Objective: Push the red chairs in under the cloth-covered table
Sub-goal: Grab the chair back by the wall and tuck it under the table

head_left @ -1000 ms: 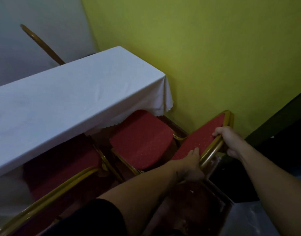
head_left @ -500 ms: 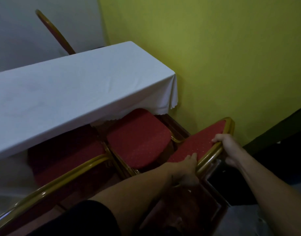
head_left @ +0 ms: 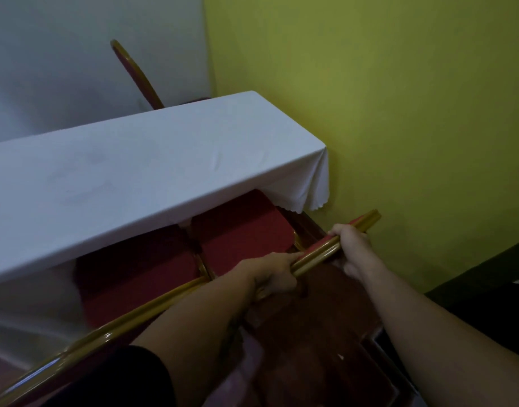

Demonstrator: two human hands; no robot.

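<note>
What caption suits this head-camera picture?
Both hands, left hand and right hand, grip a red chair's gold backrest beside the white-clothed table.

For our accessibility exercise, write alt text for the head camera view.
Two bare hands, left hand and right hand, grip the gold metal top rail of a red padded chair, its seat partly under a white-clothed table beside a yellow-green wall.

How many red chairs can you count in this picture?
3: one by the green wall, held by both hands; one to its left at the table; one behind the table. More may be hidden.
</note>
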